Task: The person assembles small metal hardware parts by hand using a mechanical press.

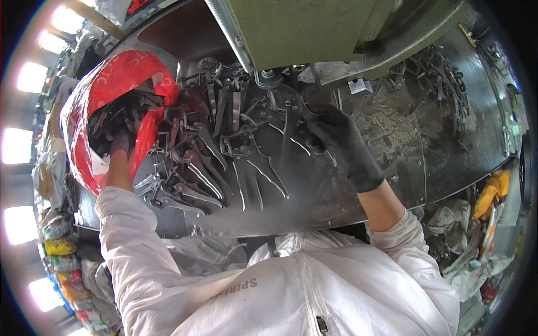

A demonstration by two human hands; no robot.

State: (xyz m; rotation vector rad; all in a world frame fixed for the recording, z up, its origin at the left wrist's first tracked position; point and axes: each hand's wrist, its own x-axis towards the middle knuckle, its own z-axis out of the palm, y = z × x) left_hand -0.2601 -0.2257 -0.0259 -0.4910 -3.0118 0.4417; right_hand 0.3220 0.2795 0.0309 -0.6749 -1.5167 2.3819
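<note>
My left hand (121, 141) reaches into a red and white plastic bag (115, 78) that stands open at the left of the bench. Dark metal parts (109, 119) fill the bag, and my fingers are hidden among them. My right hand (344, 143), in a dark glove, has its fingers curled round a plier-like metal tool (287, 106). The head of that tool lies under the tip of the machine (270, 78). Between my hands, several similar plier-like tools (246, 150) are spread on the bench, their handles toward me.
A green machine body (302, 31) hangs over the far middle of the dark metal bench (336, 210). Loose metal pieces (443, 78) are heaped at the far right. A small shiny block (360, 86) sits beside the machine. Crumpled bags (448, 224) lie past the bench's right front edge.
</note>
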